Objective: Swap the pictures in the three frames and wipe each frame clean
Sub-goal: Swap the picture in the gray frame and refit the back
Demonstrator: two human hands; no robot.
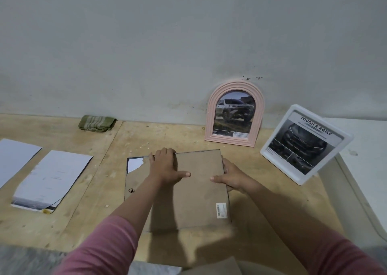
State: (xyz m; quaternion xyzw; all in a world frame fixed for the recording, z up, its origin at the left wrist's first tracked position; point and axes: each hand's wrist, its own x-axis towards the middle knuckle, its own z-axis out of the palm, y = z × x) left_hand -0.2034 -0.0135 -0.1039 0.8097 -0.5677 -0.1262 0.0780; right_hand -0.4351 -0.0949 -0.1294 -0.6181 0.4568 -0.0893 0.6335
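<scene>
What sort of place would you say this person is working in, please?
Probably a plain home or workshop corner, not a shop: a bare plywood worktop set against a stained grey plaster wall, with a folded green cloth and loose prints lying out beside picture frames.

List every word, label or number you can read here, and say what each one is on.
"TOUGH & AGILE": heading on the picture in the white frame.
Line below that heading: too small to read.
Caption strip in the pink arched frame: too blurred.
Barcode sticker on the brown backing board: print too small.
Faint print on the loose sheets at the left: unreadable.
</scene>
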